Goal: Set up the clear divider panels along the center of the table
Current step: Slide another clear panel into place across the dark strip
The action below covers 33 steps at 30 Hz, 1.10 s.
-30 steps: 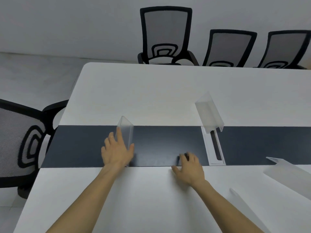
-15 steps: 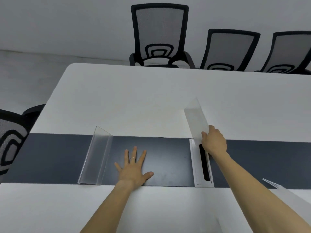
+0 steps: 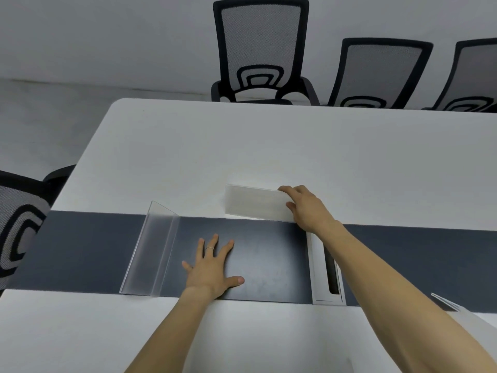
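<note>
**Divider Panel Placement at the Table's Dark Center Strip**

The left hand (image 3: 212, 270) lies flat, fingers spread, on the dark center strip (image 3: 88, 246) of the white table (image 3: 242, 146). The right hand (image 3: 306, 208) grips the right end of a clear divider panel (image 3: 252, 203) at the strip's far edge. A second clear panel (image 3: 150, 254) stands across the strip, just left of the left hand.

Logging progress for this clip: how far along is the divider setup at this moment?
Early. Done: one clear divider stands on the dark center strip, running across it. In hand: the right hand grips a second panel at the strip's far edge, not yet settled; the left hand lies flat on the strip. Left: another panel waits at the near right edge.
</note>
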Each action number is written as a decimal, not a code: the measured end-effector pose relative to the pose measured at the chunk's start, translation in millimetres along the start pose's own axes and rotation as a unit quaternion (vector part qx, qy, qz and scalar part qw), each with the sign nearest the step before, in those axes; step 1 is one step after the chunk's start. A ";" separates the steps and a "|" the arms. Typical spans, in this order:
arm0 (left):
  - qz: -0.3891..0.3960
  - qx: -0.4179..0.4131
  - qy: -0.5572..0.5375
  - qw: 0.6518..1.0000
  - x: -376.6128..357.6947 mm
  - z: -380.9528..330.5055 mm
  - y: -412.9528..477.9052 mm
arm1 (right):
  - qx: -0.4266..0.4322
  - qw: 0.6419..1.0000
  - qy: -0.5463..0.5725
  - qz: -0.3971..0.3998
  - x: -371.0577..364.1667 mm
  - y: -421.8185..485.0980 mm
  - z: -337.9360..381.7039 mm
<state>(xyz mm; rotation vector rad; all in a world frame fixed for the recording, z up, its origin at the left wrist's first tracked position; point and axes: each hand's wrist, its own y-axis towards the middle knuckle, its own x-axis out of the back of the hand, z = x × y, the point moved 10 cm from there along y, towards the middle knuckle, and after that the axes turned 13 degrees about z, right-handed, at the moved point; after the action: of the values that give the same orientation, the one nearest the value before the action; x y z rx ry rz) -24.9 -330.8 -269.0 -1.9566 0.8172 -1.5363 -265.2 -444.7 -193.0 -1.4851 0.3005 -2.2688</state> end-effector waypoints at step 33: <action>-0.006 0.006 0.058 0.998 -51.4 -4.5 -56.8 | -0.222 0.968 0.110 0.036 -44.1 -233.6 -49.5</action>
<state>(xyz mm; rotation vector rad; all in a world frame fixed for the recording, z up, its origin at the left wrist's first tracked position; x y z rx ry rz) -30.3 -254.7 -261.4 -1.8816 0.8428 -1.6699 -346.2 -218.5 -157.4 -1.3857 0.9663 -2.4118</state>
